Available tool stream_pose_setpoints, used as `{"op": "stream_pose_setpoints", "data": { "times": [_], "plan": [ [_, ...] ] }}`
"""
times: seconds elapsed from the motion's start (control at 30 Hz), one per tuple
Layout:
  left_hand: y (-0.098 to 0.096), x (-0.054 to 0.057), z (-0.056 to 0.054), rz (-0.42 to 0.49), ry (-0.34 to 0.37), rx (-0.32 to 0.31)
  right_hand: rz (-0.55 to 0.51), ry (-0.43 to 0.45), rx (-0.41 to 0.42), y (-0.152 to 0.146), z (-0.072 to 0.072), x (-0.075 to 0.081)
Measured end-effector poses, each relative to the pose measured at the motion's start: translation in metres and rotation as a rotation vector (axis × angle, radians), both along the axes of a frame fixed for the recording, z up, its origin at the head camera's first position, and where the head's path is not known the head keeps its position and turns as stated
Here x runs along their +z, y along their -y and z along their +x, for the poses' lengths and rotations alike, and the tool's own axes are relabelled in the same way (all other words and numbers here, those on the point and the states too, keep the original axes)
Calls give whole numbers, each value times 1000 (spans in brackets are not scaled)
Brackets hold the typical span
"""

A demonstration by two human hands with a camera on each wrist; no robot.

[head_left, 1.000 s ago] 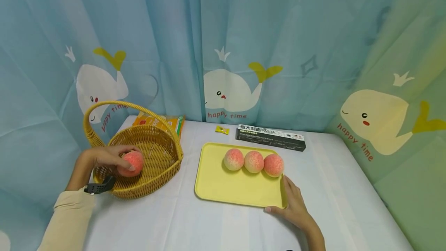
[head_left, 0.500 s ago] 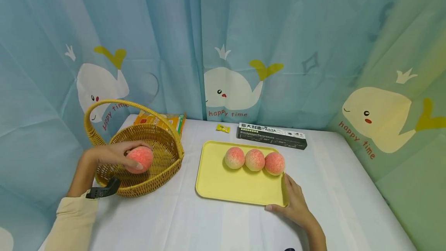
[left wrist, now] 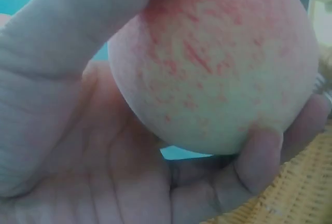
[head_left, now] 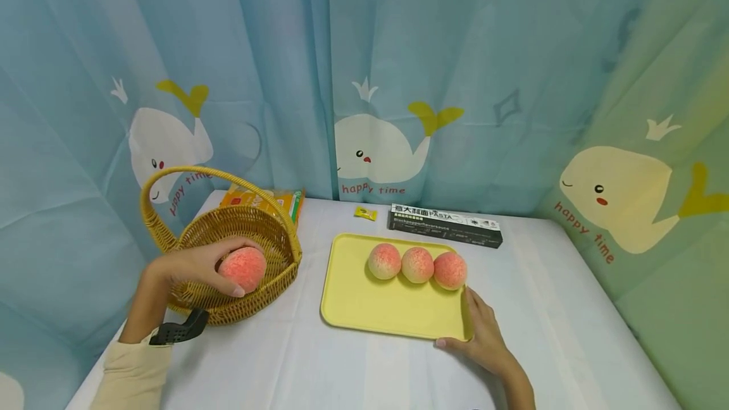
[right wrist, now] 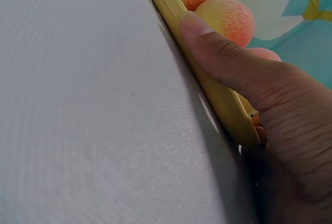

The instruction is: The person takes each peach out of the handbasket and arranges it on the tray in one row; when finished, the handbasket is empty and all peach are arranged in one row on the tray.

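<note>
My left hand [head_left: 199, 264] grips a pink peach [head_left: 243, 269] above the wicker basket [head_left: 285, 280]. In the left wrist view, the thumb and curled fingers [left wrist: 259, 159] wrap round this peach [left wrist: 218, 68], with a bit of basket weave [left wrist: 290, 198] below. My right hand [head_left: 484, 334] holds the near right corner of a yellow tray [head_left: 393, 305]. Its thumb [right wrist: 223, 55] lies against the tray's edge [right wrist: 223, 110] in the right wrist view; the other fingers are mostly hidden there. On the tray sit three peaches [head_left: 417, 265] in a row.
Behind the tray lie a black and white pasta box [head_left: 445, 225] and a small yellow packet [head_left: 365, 213]. An orange bag [head_left: 256, 200] is partly hidden behind the basket, whose tall handle [head_left: 222, 173] arches over it. A printed curtain [head_left: 376, 49] closes off the back.
My left hand has brought the peach rightward, from the left part of the basket towards its front right rim. The right hand keeps its hold on the tray corner.
</note>
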State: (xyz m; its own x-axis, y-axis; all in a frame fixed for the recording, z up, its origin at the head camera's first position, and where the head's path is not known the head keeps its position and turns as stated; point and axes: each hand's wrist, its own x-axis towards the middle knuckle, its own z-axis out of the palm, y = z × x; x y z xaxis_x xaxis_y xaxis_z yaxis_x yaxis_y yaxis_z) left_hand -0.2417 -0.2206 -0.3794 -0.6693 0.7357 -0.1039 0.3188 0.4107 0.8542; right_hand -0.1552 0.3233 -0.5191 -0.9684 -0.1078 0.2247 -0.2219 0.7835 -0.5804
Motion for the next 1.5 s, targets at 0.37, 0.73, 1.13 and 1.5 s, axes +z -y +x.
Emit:
{"op": "stream_pose_setpoints", "data": {
  "times": [0.37,0.73,1.13,1.5],
  "plan": [
    [-32,-2,10,48,-25,-79,0,15,-14,-2,1,-1],
    [-69,-12,22,1,-81,-5,1,17,-9,3,2,0],
    [-118,-46,23,89,34,46,-9,13,-4,1,1,1],
    [-150,-77,14,76,55,118,-14,2,-3,1,1,2]
  ]
}}
